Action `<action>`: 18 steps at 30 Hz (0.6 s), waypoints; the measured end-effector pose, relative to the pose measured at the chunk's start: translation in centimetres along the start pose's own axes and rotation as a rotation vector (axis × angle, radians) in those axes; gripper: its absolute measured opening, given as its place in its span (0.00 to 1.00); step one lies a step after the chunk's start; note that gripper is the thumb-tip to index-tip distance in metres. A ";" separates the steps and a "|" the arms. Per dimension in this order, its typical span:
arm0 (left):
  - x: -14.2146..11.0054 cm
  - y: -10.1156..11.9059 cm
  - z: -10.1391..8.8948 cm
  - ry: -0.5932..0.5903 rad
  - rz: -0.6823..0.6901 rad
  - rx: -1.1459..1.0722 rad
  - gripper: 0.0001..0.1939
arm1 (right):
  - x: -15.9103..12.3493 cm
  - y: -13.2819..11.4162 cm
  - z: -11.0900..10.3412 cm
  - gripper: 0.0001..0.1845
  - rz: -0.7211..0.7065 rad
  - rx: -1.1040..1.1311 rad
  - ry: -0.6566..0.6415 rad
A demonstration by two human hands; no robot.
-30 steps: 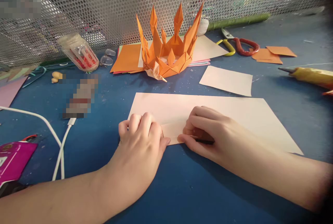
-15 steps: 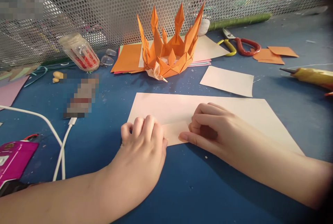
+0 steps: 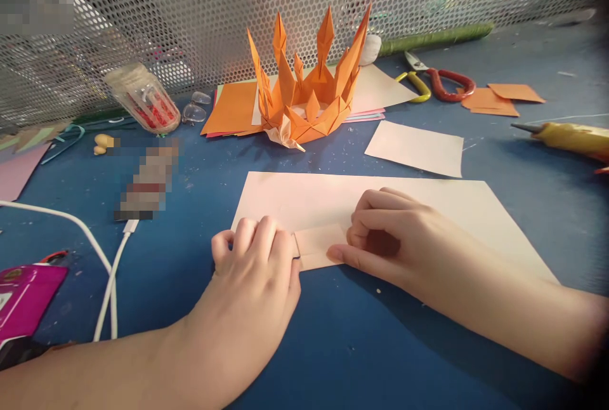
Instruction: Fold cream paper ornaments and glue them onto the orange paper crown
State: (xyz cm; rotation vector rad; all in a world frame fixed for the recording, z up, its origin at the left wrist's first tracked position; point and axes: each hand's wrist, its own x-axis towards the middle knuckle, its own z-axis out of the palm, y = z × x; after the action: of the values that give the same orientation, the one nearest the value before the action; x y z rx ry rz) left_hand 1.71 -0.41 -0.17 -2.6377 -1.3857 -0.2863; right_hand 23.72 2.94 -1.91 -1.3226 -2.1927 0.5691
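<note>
Blue tabletop (image 3: pixel 304 365) fills most of the frame; perforated metal screen (image 3: pixel 200 10) across the top. Large pale sheet (image 3: pixel 451 213) flat on the tabletop, centre to right of centre, under both hands. Left hand (image 3: pixel 257 270), lower centre-left: fingers bent over the sheet's near left part, knuckles up. Right hand (image 3: pixel 399 226), right of centre: fingers curled on the sheet, thumb laid at the near edge, a shadowed hollow between thumb and fingers. Fingertips partly hidden, so I cannot tell if either hand pinches the paper or only presses it. Orange paper crown (image 3: pixel 314 123), upper centre, upright, points raised. Coloured paper stack (image 3: pixel 233 105) beneath and behind it. White paper rectangle (image 3: pixel 413 150) right of the crown, apart from the large sheet. Magenta packet (image 3: pixel 40 296) at lower left. Yellow-bodied tool (image 3: pixel 571 137), dark tip leftward, right edge. Clear jar (image 3: pixel 157 105) tilted, red bits inside, upper left. Short creased paper strip (image 3: pixel 321 245) between the hands, at the near edge. Orange paper squares (image 3: pixel 516 94), upper right.
</note>
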 end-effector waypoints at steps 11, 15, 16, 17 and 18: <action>-0.7 -0.7 0.6 0.248 0.276 -0.182 0.20 | 0.1 0.0 -0.6 0.12 0.049 0.029 -0.043; -0.4 -0.5 -0.2 0.229 0.355 -0.096 0.20 | 0.0 0.3 -1.0 0.06 0.058 0.089 -0.085; -0.3 -0.5 -0.5 0.214 0.373 -0.076 0.20 | -0.1 0.4 -1.0 0.06 0.053 0.104 -0.086; -0.2 -0.4 -0.7 0.201 0.384 -0.061 0.19 | -0.2 0.5 -1.0 0.06 0.040 0.118 -0.083; -0.2 -0.4 -0.8 0.193 0.390 -0.056 0.19 | -0.3 0.6 -1.1 0.08 0.021 0.130 -0.078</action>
State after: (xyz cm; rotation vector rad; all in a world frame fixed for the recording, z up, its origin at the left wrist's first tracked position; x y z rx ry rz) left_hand 1.19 -0.47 0.64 -2.7612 -0.7963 -0.5162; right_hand 24.92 3.07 -1.51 -1.2766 -2.1654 0.7692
